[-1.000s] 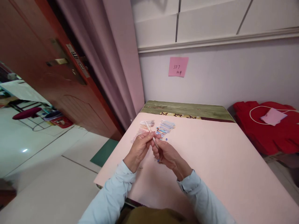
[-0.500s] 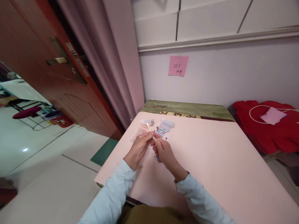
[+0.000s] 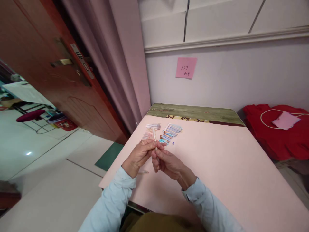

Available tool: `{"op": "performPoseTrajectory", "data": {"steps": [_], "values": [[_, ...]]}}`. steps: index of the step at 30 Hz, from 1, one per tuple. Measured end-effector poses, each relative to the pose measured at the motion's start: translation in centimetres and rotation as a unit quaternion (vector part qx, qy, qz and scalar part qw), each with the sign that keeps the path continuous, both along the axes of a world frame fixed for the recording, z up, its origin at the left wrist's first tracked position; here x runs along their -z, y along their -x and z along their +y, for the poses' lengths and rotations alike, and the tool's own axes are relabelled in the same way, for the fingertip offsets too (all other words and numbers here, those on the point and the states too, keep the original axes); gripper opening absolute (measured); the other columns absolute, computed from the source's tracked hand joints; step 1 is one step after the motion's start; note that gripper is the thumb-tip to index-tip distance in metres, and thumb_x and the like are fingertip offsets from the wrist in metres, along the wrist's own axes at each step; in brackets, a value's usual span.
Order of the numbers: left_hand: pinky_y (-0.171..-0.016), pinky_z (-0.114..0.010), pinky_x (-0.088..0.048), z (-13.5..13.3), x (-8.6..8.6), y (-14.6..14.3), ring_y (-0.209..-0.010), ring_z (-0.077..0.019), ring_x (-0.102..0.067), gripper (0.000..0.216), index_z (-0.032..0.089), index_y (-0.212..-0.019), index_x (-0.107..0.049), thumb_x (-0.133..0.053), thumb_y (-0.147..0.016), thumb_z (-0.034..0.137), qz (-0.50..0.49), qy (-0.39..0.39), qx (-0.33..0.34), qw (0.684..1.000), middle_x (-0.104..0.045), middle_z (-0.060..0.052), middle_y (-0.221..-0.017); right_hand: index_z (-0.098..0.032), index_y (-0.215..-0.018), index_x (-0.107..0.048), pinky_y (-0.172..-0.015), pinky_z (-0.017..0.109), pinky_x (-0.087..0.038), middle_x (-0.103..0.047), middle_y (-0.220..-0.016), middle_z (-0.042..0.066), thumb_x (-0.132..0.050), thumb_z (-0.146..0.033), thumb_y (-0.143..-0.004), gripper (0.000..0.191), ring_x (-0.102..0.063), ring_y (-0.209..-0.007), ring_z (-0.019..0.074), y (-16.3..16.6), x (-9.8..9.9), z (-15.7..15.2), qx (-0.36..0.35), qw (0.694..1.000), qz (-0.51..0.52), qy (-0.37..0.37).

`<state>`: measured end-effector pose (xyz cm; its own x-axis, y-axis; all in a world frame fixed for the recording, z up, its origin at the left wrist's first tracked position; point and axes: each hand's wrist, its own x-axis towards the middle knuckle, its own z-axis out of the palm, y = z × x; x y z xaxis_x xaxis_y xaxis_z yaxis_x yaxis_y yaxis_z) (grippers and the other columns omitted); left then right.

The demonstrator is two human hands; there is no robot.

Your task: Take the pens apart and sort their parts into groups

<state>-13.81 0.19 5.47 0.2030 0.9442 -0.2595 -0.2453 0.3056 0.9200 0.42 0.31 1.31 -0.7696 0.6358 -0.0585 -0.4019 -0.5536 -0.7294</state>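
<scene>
Person seated at table w/ pink cover (image 3: 217, 167), both hands raised just above it, near left-front part. Light blue sleeves on both arms.

Left hand (image 3: 138, 155): fingers curled, thumb and forefinger pinched on a thin white pen tube (image 3: 154, 134). Tube stands nearly upright, tip pointing away toward wall, upper part sticking out above the fingers.

Right hand (image 3: 169, 162): fingers bent inward, fingertips meeting the left hand's at the tube's lower part. Looks like it pinches the tube too; whether it holds some small part as well, can't tell, too small.

Beyond the hands, on the cover: row of blue/orange pens (image 3: 170, 132) lying side by side, and left of it a heap of clear/white tubes (image 3: 152, 127). Small blue bit (image 3: 173, 143) lies alone just right of the hands. One clear piece (image 3: 144, 172) on cover under left wrist.

Wall behind: pink sticky note (image 3: 185, 68) w/ handwriting. Red cloth (image 3: 277, 135) off table's right. Brown door (image 3: 48, 71) and curtain (image 3: 120, 58) at left.
</scene>
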Motion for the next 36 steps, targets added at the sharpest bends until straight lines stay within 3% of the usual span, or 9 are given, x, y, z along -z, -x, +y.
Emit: {"op": "performPoseTrajectory", "data": {"steps": [5,9,12,18,22,27,29,32,36], "values": [[-0.038,-0.027,-0.043,0.0,0.0,-0.8,-0.036,-0.0174,-0.056,0.037,0.010,-0.081,-0.074,-0.075,-0.074,0.046,0.008,-0.018,-0.034,0.999,-0.064,-0.007,-0.052,-0.016,-0.069,-0.057,-0.056,0.023,-0.041,-0.057,-0.062,-0.003,-0.077,-0.057,-0.072,0.045,-0.051,-0.053,0.0081,-0.3,-0.9,0.0,0.105,0.987,-0.090,-0.081],[-0.044,-0.025,-0.044,0.3,0.0,-1.0,-0.041,-0.0130,-0.055,0.035,0.009,-0.082,-0.075,-0.078,-0.072,0.042,-0.002,-0.039,-0.071,0.997,-0.067,-0.007,-0.059,-0.017,-0.084,-0.063,-0.052,0.024,-0.041,-0.060,-0.063,-0.002,-0.067,-0.067,-0.077,0.051,-0.052,-0.050,0.0094,-0.4,-0.7,0.3,0.092,0.989,-0.106,-0.044],[-0.047,-0.026,-0.045,0.4,-0.1,-0.9,-0.040,-0.0124,-0.052,0.036,0.011,-0.089,-0.075,-0.074,-0.077,0.045,-0.010,-0.037,-0.063,0.997,-0.059,-0.001,-0.049,-0.015,-0.087,-0.066,-0.052,0.024,-0.043,-0.059,-0.063,-0.001,-0.056,-0.070,-0.083,0.057,-0.050,-0.048,0.0083,-0.4,-0.4,0.5,0.080,0.994,-0.072,0.013],[-0.076,-0.029,-0.050,0.6,0.0,-1.0,-0.078,-0.0189,-0.066,0.027,0.012,-0.080,-0.077,-0.079,-0.073,0.038,-0.004,-0.078,-0.127,0.989,-0.074,-0.010,-0.085,-0.020,-0.093,-0.063,-0.056,0.018,-0.043,-0.062,-0.079,-0.003,-0.084,-0.049,-0.066,0.045,-0.056,-0.063,0.0075,-0.4,-0.3,0.5,0.125,0.990,-0.068,0.018],[-0.076,-0.029,-0.049,0.6,0.0,-1.0,-0.075,-0.0180,-0.064,0.029,0.012,-0.082,-0.078,-0.079,-0.074,0.039,0.014,-0.073,-0.126,0.989,-0.073,-0.010,-0.082,-0.016,-0.088,-0.064,-0.044,0.018,-0.031,-0.053,-0.061,-0.005,-0.068,-0.065,-0.078,0.050,-0.041,-0.047,0.0052,-0.3,-0.4,0.5,0.091,0.992,-0.047,0.078],[-0.079,-0.029,-0.048,0.5,-0.2,-1.0,-0.079,-0.0183,-0.064,0.027,0.013,-0.081,-0.078,-0.078,-0.074,0.039,0.022,-0.089,-0.136,0.986,-0.073,-0.009,-0.084,-0.020,-0.092,-0.064,-0.057,0.016,-0.041,-0.061,-0.081,-0.003,-0.088,-0.039,-0.066,0.040,-0.052,-0.065,0.0064,-0.2,-0.6,0.4,0.132,0.990,-0.014,0.046],[-0.078,-0.030,-0.048,0.5,-0.2,-1.1,-0.078,-0.0178,-0.064,0.029,0.013,-0.083,-0.078,-0.077,-0.075,0.040,0.033,-0.085,-0.134,0.987,-0.073,-0.009,-0.086,-0.021,-0.098,-0.064,-0.054,0.017,-0.039,-0.062,-0.083,-0.002,-0.085,-0.047,-0.067,0.045,-0.052,-0.064,0.0068,-0.2,-0.6,0.5,0.118,0.991,-0.011,0.068],[-0.079,-0.030,-0.048,0.5,-0.3,-1.1,-0.077,-0.0173,-0.063,0.030,0.013,-0.086,-0.078,-0.076,-0.077,0.041,0.053,-0.091,-0.136,0.985,-0.072,-0.009,-0.084,-0.016,-0.090,-0.066,-0.045,0.017,-0.030,-0.054,-0.065,-0.004,-0.072,-0.062,-0.075,0.049,-0.040,-0.049,0.0048,-0.1,-0.6,0.6,0.101,0.990,-0.024,0.095],[-0.076,-0.027,-0.046,0.4,-0.5,-1.2,-0.076,-0.0156,-0.061,0.029,0.013,-0.084,-0.078,-0.077,-0.076,0.040,0.060,-0.103,-0.148,0.982,-0.072,-0.008,-0.083,-0.018,-0.088,-0.065,-0.051,0.015,-0.034,-0.057,-0.076,-0.003,-0.085,-0.043,-0.069,0.037,-0.047,-0.060,0.0050,-0.3,-0.8,0.6,0.138,0.989,-0.020,0.043]]}}
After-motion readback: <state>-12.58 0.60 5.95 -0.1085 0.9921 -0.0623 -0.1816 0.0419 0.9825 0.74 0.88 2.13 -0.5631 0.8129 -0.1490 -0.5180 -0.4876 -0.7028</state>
